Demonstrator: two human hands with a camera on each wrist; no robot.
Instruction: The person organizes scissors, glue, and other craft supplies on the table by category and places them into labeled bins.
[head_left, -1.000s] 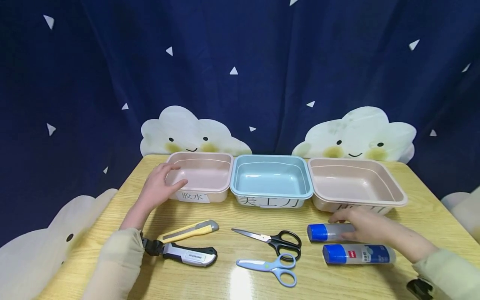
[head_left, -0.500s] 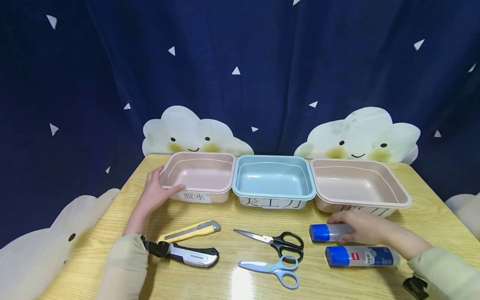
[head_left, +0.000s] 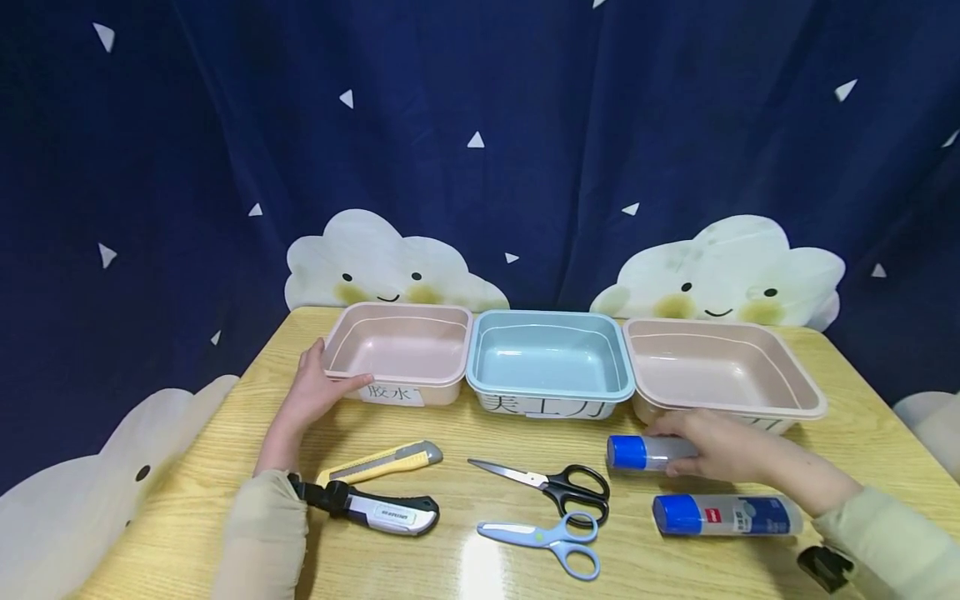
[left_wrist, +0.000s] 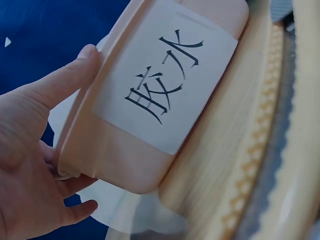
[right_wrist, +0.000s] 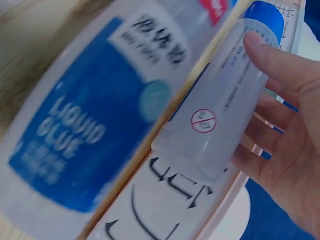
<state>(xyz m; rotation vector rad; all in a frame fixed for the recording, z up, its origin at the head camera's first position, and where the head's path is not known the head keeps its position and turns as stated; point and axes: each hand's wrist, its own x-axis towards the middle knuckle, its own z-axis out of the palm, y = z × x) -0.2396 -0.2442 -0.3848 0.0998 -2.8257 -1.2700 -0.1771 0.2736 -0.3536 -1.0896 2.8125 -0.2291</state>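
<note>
My left hand (head_left: 311, 396) holds the left corner of a pink plastic box (head_left: 405, 342). Its thumb lies on the front rim and its fingers reach round the side, as the left wrist view shows. On the front of that box is a white paper label (left_wrist: 165, 75) with two black characters. With my right hand (head_left: 723, 450) I grip a blue-capped liquid glue bottle (right_wrist: 220, 95), thumb on one side and fingers on the other. It is slightly raised in front of the right box. A second glue bottle (head_left: 727, 515) lies just nearer on the table.
A blue box (head_left: 547, 392) and another pinkish box (head_left: 723, 367) continue the row. Black-handled scissors (head_left: 573, 492), light-blue scissors (head_left: 555, 537), a yellow utility knife (head_left: 382, 462) and a grey-and-black utility knife (head_left: 393, 512) lie on the wooden table (head_left: 420, 567). A dark curtain (head_left: 480, 125) hangs behind.
My left hand has come down from above the left box onto its corner. My right hand has closed round the farther glue bottle, lifting it slightly and shifting it left.
</note>
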